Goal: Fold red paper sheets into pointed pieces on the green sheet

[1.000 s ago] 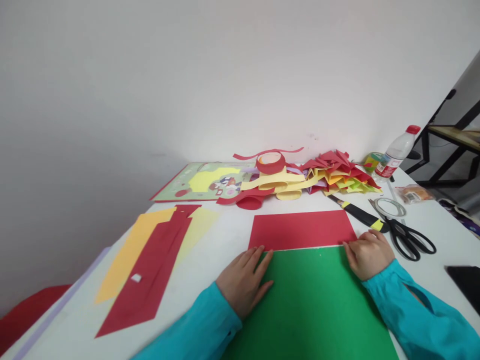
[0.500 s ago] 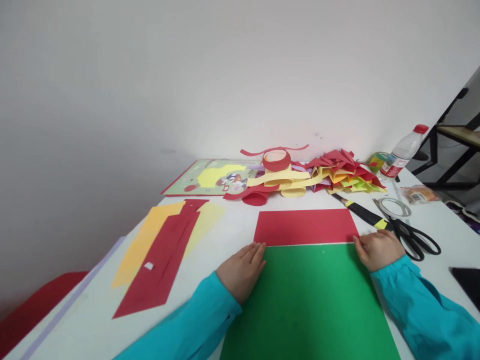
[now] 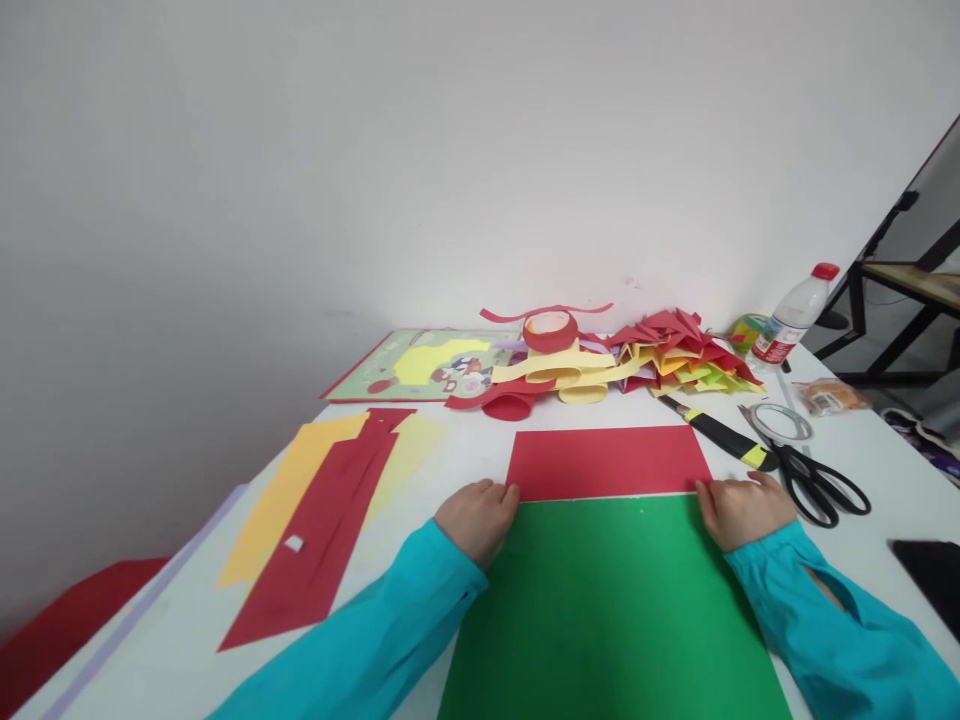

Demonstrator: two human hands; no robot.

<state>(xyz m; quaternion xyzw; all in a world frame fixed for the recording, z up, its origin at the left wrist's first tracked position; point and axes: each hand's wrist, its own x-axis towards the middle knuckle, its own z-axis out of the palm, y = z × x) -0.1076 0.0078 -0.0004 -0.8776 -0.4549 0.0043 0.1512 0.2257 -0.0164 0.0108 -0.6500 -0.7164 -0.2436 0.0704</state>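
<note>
A large green paper sheet lies in front of me on the white table, covering the near part of a red sheet. My left hand sits at the green sheet's far left corner with its fingers curled onto the edge. My right hand pinches the far right corner, thumb on the edge. Both arms are in teal sleeves.
Black scissors, a black-and-yellow utility knife and a tape ring lie right of my right hand. A water bottle, folded paper pile, picture book stand behind. Red and yellow cut sheets lie left. A black phone is at right.
My left hand slid off the top of the green sheet to its left corner and its fingers curled. My right hand stayed at the right corner.
</note>
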